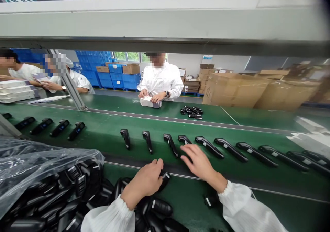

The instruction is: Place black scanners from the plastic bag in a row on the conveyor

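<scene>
My left hand (pixel 145 179) is closed, fingers curled round a black handheld device (pixel 165 181) that shows beyond the fingertips, over a heap of similar black devices (pixel 62 197). Over the green conveyor belt (pixel 103 141), my right hand (pixel 198 163) has its fingers apart, close to a black device with a bent head (pixel 183 139). The hand hides that device's lower end, so I cannot tell if they touch. Several more bent-headed devices, such as this black device (pixel 210 147), lie in a row along the belt, many with a small white label.
A clear plastic bag (pixel 46 170) covers part of the heap. Across the belt a person in white (pixel 162 80) handles a paper stack (pixel 149 102) beside a pile of black parts (pixel 192 111). Two other people sit at left. A pale beam (pixel 165 22) crosses overhead; cartons (pixel 232 89) stand behind.
</scene>
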The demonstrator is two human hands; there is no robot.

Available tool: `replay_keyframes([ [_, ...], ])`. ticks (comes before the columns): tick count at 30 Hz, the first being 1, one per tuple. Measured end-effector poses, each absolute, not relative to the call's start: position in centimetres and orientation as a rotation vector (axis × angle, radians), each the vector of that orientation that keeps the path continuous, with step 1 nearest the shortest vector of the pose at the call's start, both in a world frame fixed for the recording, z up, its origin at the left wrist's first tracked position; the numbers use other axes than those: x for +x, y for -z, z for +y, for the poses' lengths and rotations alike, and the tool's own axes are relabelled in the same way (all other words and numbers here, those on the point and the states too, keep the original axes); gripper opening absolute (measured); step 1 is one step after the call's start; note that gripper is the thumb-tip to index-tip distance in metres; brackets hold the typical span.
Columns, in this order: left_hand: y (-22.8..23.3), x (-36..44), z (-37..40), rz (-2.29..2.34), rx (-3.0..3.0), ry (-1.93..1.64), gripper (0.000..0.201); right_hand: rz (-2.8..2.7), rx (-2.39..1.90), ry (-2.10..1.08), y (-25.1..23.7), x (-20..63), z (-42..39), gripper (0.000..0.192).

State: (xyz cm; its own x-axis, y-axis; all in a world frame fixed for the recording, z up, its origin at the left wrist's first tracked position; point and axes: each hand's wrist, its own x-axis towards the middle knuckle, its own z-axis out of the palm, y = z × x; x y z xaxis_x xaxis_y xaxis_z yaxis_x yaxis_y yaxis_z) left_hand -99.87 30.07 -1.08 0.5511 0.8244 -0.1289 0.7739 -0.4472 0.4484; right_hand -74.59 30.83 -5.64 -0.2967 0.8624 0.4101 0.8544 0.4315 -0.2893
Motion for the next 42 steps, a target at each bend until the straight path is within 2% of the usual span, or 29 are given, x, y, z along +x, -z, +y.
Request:
replay_keyframes([
  [4,1.9,-99.8,30.5,1.264,2.31,-0.21,0.029,-2.475,-1.041,-0.416,4.3,-77.3,28.9,0.036],
  [8,2.3,-99.3,30.9,1.2,2.246,-0.253,0.026,-2.442,-1.08,-0.422,4.8,-78.8,28.5,0.017],
  [11,1.9,-98.7,31.0,1.144,2.177,-0.395,0.017,-2.364,-1.067,-0.453,4.8,-78.8,28.6,0.016],
  [12,1.6,-98.4,31.1,1.141,2.111,-0.437,0.016,-2.303,-1.074,-0.487,4.7,-78.7,28.7,0.016],
  [17,0.4,-97.7,31.0,1.074,1.665,-0.537,0.043,-1.839,-1.188,-0.766,3.8,-78.1,29.3,0.019],
  [20,0.2,-97.2,30.8,0.975,1.541,-0.585,0.045,-1.493,-1.118,-1.049,3.7,-78.3,29.5,0.025],
  [23,0.3,-96.5,30.4,0.975,1.38,-0.69,0.048,-1.097,-0.937,-1.328,3.5,-79.2,29.0,0.039],
  [26,0.2,-95.8,29.9,0.947,1.257,-0.75,0.049,-0.877,-0.82,-1.426,2.8,-79.8,28.5,0.04],
  [31,0.2,-95.7,29.5,0.881,1.093,-0.758,0.039,-0.918,-0.991,-1.253,1.6,-76.0,30.1,0.036],
  [33,0.4,-96.0,29.6,0.886,1.025,-0.765,0.045,-1.178,-1.23,-1.105,1.7,-73.3,31.0,0.034],
  [37,0.5,-96.5,29.8,0.915,1.037,-0.779,0.062,-1.757,-1.633,-0.61,3.7,-70.1,31.7,0.031],
  [42,0.4,-96.4,29.8,0.965,1.089,-0.743,0.073,-1.933,-1.971,-0.108,6.8,-70.8,32.1,0.056],
])
